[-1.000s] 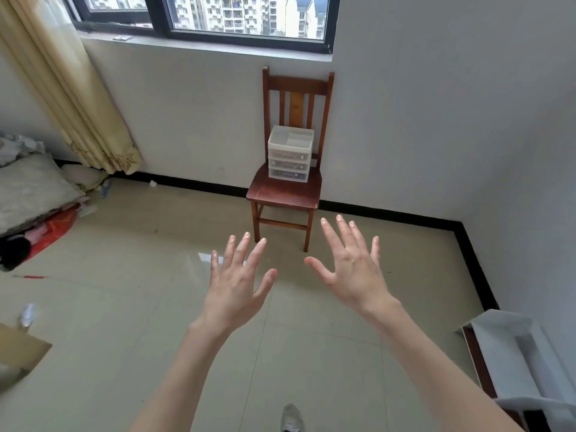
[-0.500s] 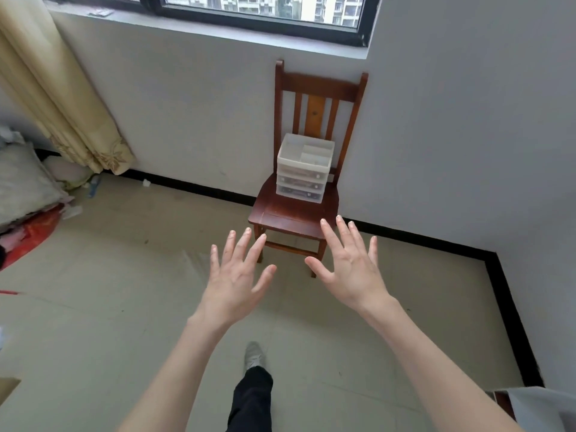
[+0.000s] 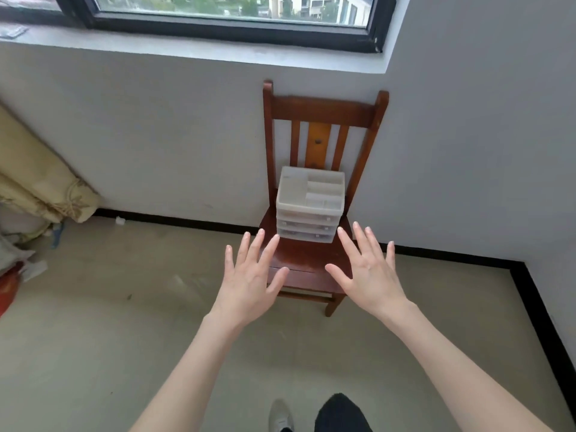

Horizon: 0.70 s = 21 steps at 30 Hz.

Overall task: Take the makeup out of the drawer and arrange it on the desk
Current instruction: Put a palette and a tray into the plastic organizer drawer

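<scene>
A small white plastic drawer unit (image 3: 309, 210) stands upright at the back of a wooden chair seat (image 3: 307, 260), its three drawers closed, top tray divided.

One head-worn view looks forward and down from standing height at a chair (image 3: 307, 269) against the wall (image 3: 156, 135), a few steps off, with both outstretched arms reaching in from the bottom edge.

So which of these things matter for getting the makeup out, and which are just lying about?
For the job: drawer unit; wooden chair it stands on; left hand and right hand, both empty.

Lying about: curtain; red item; clutter in the left corner.
</scene>
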### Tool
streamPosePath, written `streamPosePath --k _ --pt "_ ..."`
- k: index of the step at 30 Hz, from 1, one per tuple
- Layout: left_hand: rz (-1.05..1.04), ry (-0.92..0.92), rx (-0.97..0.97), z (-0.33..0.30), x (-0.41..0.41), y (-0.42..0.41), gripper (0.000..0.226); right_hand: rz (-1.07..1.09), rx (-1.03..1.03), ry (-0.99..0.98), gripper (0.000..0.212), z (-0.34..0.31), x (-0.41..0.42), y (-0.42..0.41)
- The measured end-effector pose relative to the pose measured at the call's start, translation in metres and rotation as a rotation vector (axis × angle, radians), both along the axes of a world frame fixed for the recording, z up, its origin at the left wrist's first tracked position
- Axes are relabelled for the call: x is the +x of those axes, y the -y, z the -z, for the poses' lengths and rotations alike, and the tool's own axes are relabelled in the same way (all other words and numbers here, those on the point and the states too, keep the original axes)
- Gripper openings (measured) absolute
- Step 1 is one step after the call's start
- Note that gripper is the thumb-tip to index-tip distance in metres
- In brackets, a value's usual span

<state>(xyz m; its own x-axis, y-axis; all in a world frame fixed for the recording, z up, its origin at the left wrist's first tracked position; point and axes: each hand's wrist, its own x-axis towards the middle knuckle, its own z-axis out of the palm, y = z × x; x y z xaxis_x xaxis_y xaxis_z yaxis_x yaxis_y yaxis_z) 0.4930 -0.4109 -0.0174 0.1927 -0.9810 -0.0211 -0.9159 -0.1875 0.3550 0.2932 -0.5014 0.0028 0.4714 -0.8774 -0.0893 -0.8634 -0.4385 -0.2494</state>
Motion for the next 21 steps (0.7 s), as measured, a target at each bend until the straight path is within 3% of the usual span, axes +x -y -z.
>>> streamPosePath --k 4,13,21 --pt "0.001 -0.037 0.086 0.023 0.013 0.059 0.061 0.014 0.035 -0.022 0.07 0.021 0.017 0.057" --pt "-0.16 -0.427 0.304 0.105 0.019 0.205 0.059 -0.007 0.237 -0.043 0.068 0.098 0.044 0.192" --pt "-0.637 -1.163 0.429 0.194 0.027 0.29 0.056 -0.117 0.219 -0.119 0.064 0.177 0.083 0.29"
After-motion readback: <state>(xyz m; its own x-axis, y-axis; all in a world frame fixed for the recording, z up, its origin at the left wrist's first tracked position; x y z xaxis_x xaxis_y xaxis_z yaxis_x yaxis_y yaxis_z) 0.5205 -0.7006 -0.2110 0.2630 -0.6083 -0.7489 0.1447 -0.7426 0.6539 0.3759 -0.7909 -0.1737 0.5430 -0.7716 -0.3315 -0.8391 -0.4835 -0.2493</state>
